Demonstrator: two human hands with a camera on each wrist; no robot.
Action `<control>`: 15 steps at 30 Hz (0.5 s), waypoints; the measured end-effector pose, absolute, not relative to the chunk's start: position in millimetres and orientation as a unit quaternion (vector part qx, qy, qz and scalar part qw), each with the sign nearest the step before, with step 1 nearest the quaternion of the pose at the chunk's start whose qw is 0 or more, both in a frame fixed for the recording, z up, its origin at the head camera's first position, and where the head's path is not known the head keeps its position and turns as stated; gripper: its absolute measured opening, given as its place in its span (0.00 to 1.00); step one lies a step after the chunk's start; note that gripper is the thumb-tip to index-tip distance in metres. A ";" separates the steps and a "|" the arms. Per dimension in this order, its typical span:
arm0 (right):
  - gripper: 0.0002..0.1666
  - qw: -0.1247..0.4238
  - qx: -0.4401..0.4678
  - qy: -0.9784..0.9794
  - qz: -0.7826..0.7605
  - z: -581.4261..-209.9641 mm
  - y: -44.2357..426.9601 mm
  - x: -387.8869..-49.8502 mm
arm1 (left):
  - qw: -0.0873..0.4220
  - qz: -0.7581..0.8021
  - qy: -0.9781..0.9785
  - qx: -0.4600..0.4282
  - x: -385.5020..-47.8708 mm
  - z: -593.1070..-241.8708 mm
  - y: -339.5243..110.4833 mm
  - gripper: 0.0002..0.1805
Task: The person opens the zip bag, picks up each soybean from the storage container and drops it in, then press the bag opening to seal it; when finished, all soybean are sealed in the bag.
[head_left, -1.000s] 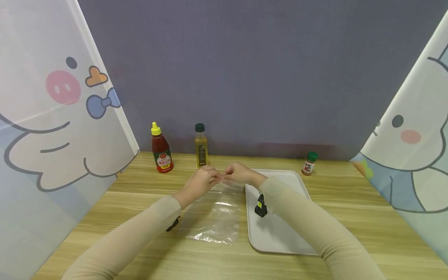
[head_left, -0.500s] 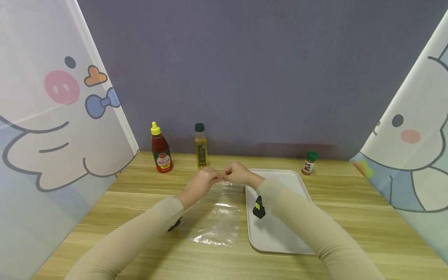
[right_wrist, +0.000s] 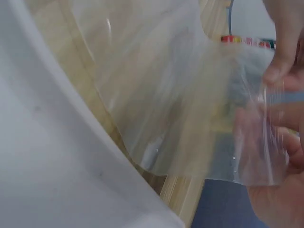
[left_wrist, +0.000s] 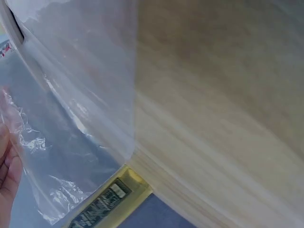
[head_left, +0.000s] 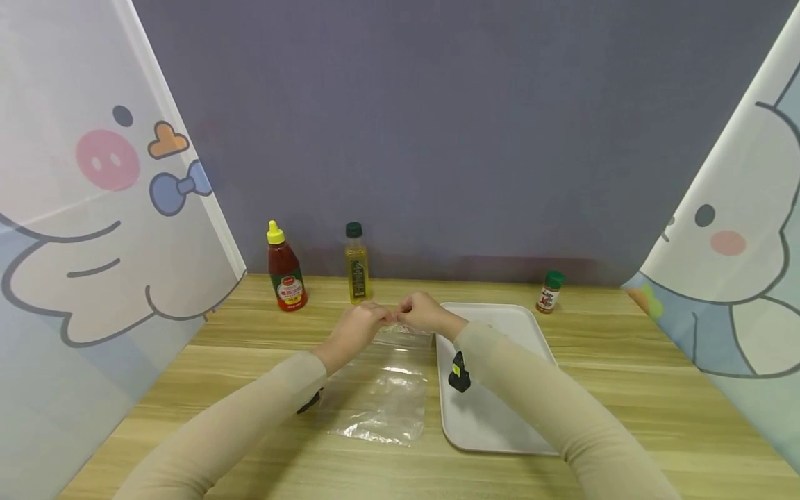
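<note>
Grip of your left hand (head_left: 357, 328) and right hand (head_left: 426, 312): both clamped on the far edge of the clear bag (head_left: 384, 403), over the worktop (head_left: 325, 472), beside the white tray (head_left: 484, 423).

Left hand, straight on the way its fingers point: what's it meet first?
Most likely the right hand, just ahead of the left hand; both pinch the far edge of the clear bag. Can't tell whether the hands touch.
</note>
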State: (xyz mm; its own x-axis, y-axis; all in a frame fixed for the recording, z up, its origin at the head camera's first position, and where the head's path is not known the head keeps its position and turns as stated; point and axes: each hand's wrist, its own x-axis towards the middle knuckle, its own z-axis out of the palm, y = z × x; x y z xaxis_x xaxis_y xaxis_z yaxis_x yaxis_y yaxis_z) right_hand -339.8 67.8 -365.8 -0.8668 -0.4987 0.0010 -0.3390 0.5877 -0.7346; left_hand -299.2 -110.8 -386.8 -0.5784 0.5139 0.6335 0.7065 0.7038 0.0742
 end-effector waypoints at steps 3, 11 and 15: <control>0.09 0.111 -0.230 0.881 -0.397 -366.7 70.2 -341.9 | 0.303 -0.164 -0.867 -0.359 -297.9 -387.1 -111.1 0.03; 0.07 0.108 -0.215 0.881 -0.407 -363.0 70.3 -340.1 | 0.313 -0.158 -0.855 -0.383 -294.2 -393.3 -114.6 0.03; 0.08 0.108 -0.197 0.878 -0.422 -362.6 71.1 -341.6 | 0.305 -0.139 -0.854 -0.398 -290.1 -393.3 -115.7 0.05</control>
State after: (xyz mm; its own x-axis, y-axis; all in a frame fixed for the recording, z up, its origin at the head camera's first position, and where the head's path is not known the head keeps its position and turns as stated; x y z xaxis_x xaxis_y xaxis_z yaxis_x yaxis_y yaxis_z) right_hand -341.6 71.1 -362.6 -0.8986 -0.4381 -0.0236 -0.2552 0.5655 -0.7843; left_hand -290.1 -115.7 -393.3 -0.4970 0.5957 0.6309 0.7647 0.6443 -0.0059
